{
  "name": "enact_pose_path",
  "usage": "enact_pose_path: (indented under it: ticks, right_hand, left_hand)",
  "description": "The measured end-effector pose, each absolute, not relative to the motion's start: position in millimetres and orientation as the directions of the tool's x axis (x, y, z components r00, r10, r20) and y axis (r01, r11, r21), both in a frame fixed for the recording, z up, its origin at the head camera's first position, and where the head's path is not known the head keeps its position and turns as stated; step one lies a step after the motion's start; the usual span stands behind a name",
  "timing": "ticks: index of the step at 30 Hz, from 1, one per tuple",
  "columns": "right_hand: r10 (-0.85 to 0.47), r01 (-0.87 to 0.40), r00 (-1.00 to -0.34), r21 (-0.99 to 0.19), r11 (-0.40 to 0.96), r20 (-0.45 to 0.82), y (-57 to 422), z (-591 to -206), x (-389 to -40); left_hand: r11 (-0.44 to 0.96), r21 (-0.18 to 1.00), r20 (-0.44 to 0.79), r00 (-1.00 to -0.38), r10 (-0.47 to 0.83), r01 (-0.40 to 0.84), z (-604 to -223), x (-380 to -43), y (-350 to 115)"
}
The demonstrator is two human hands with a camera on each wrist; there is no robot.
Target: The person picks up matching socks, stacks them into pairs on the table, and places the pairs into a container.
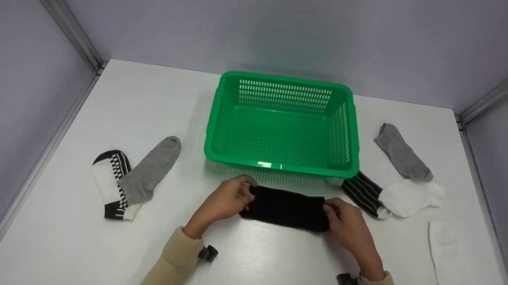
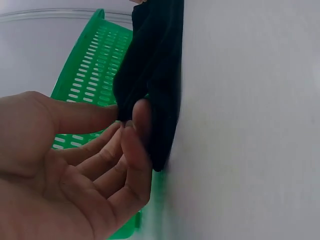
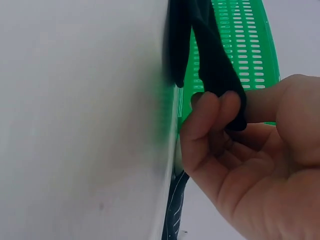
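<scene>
A black sock (image 1: 287,208) lies stretched sideways in front of the green basket, its ends in my two hands. At its left end my left hand (image 1: 230,199) pinches the cloth between thumb and fingertips; the left wrist view shows the dark fabric (image 2: 150,65) hanging in folds from that grip. My right hand (image 1: 347,223) pinches the opposite end, thumb against curled fingers. In the right wrist view the sock (image 3: 215,60) parts into two layers, one held by the fingers and the other lower, near the white table.
The green basket (image 1: 279,168) stands behind the hands. At left, a grey sock (image 1: 149,169) overlaps a white sock with checkered trim (image 1: 106,179). To the right are a striped black sock (image 1: 362,191), another grey sock (image 1: 403,153) and white socks (image 1: 411,198). Walls enclose the table (image 1: 268,276).
</scene>
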State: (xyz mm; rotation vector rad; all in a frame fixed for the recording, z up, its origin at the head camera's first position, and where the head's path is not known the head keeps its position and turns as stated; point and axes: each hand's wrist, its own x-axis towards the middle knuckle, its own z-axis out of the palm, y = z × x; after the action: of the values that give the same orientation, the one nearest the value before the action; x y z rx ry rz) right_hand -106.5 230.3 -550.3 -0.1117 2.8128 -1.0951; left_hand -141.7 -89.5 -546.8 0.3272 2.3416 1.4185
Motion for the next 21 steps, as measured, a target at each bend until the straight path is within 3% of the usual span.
enact_pose_path:
  ticks: [8,15,21]
  right_hand:
    - [-0.132,0.004,-0.98,-0.682,0.731,-0.147,231,-549,-105]
    - [-0.174,-0.084,-0.983,-0.699,0.71,-0.059,232,-550,-104]
    - [-0.191,-0.105,-0.98,-0.685,0.72,-0.051,233,-550,-103]
  left_hand:
    - [0.587,0.796,-0.074,-0.938,0.338,0.149,-534,-134,-76]
    - [0.586,0.745,-0.026,-0.864,0.503,0.318,-532,-130,-57]
    - [0.666,0.649,-0.062,-0.848,0.527,0.367,-539,-128,-49]
